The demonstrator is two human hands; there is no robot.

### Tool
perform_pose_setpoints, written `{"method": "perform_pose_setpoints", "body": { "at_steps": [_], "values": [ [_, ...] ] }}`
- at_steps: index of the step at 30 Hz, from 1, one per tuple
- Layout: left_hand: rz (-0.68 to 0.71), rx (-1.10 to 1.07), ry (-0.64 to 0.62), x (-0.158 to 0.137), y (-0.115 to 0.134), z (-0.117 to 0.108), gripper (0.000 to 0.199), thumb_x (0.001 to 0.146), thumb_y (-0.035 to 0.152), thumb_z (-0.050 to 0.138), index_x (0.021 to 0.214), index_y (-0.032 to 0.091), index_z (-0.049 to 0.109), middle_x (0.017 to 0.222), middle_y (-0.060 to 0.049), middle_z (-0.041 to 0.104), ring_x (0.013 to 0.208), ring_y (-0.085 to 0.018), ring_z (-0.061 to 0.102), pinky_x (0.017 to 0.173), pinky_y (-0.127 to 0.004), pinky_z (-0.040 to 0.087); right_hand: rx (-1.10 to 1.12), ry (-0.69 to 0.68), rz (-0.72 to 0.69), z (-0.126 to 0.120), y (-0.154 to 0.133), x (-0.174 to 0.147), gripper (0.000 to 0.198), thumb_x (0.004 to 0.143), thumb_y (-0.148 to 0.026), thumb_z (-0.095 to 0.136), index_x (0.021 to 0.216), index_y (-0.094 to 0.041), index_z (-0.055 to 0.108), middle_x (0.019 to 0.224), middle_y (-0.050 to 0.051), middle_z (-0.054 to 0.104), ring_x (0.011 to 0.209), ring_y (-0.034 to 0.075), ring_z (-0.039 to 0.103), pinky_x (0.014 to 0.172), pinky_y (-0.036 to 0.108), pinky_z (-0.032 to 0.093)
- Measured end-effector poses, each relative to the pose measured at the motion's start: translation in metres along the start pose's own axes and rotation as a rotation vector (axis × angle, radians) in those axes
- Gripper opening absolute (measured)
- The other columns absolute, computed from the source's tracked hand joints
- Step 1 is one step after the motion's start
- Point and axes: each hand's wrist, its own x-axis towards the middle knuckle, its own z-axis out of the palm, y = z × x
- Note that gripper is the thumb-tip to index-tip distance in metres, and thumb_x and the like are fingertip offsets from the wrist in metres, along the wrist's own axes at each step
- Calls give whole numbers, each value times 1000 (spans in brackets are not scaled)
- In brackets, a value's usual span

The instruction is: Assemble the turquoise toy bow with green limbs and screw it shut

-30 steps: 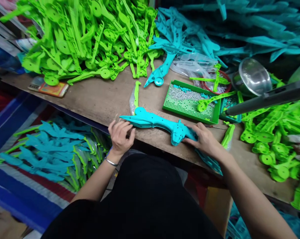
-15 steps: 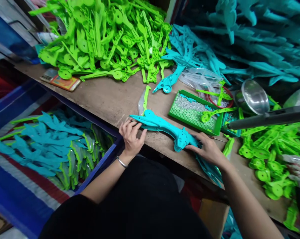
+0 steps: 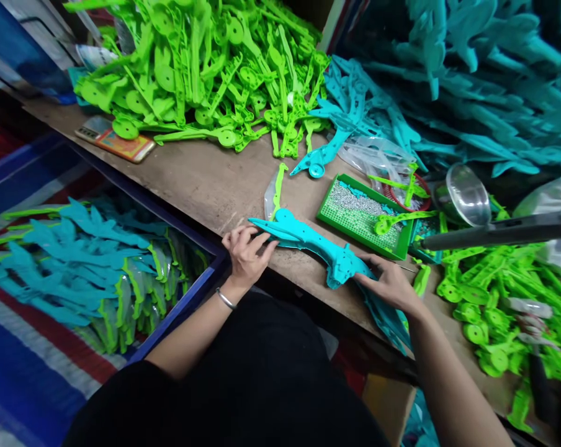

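Note:
A long turquoise plastic toy part (image 3: 315,241), shaped with a lion-like head, lies across the front edge of the bench. My left hand (image 3: 249,253) grips its pointed left end, fingers on top and thumb at the near side. My right hand (image 3: 389,280) is closed around the part just right of the head, thumb toward me. Under the left end sticks out a bright green piece with a clear blade (image 3: 273,191). A green perforated tray (image 3: 324,208) of small silver screws sits just beyond the part.
Piles of lime green parts (image 3: 201,81) and turquoise parts (image 3: 355,99) cover the back. A blue-rimmed bin (image 3: 187,292) holds finished-looking pieces at left. A phone (image 3: 117,144), metal bowl (image 3: 466,195), grey bar (image 3: 494,231) and pliers-like tool (image 3: 536,366) are also around.
Both hands keep their hold on the turquoise part, which stays nearly in place on the bench. The whole view has shifted slightly.

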Motion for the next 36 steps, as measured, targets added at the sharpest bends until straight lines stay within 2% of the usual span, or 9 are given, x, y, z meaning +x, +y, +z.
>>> {"method": "perform_pose_setpoints", "body": {
  "at_steps": [5, 8, 13, 18, 24, 30, 36],
  "values": [
    [-28, -31, -24, 5, 2, -4, 18, 83, 44, 73, 89, 28, 76, 92, -5, 69, 101, -26, 59, 94, -45, 34, 27, -25, 29, -3, 1, 2, 52, 80, -51, 68, 119, -16, 70, 123, 11, 73, 114, 36, 69, 103, 52, 53],
    [50, 26, -29, 7, -1, -6, 17, 84, 45, 72, 87, 28, 75, 94, -4, 70, 101, -27, 60, 94, -46, 32, 51, -20, 31, -3, 1, 2, 51, 79, -50, 69, 118, -17, 70, 120, 10, 75, 109, 35, 71, 99, 50, 56],
    [240, 132, -109, 4, -9, -11, 15, 86, 41, 68, 91, 28, 74, 102, -5, 72, 103, -28, 62, 99, -51, 27, 6, 20, 24, 1, 1, 0, 50, 79, -50, 68, 116, -16, 70, 114, 11, 76, 101, 33, 73, 92, 48, 58],
    [305, 187, -209, 1, -11, -16, 20, 92, 40, 61, 99, 24, 72, 101, -9, 72, 109, -30, 61, 101, -49, 30, -64, 52, -31, 3, -2, -2, 45, 80, -43, 65, 117, -18, 69, 115, 10, 76, 104, 32, 72, 92, 45, 58],
    [171, 117, -115, 6, -7, -12, 13, 91, 32, 63, 88, 28, 75, 102, -4, 75, 101, -26, 64, 103, -49, 31, -92, 69, -46, 4, -1, -2, 43, 81, -42, 64, 117, -19, 69, 114, 9, 76, 101, 31, 73, 91, 45, 59],
    [78, 59, -64, 9, -1, -5, 14, 89, 28, 66, 80, 29, 76, 90, -2, 77, 99, -25, 65, 97, -47, 34, -85, 69, -48, 5, -2, -3, 43, 81, -40, 65, 119, -19, 69, 116, 9, 76, 104, 32, 73, 93, 45, 58],
    [-46, 27, 32, 13, 5, -2, 12, 85, 28, 71, 73, 26, 72, 85, -1, 76, 95, -24, 66, 92, -44, 37, -48, 60, -42, 5, -3, -4, 46, 82, -41, 65, 122, -17, 66, 123, 11, 73, 111, 32, 70, 98, 46, 55]
  ]
}}
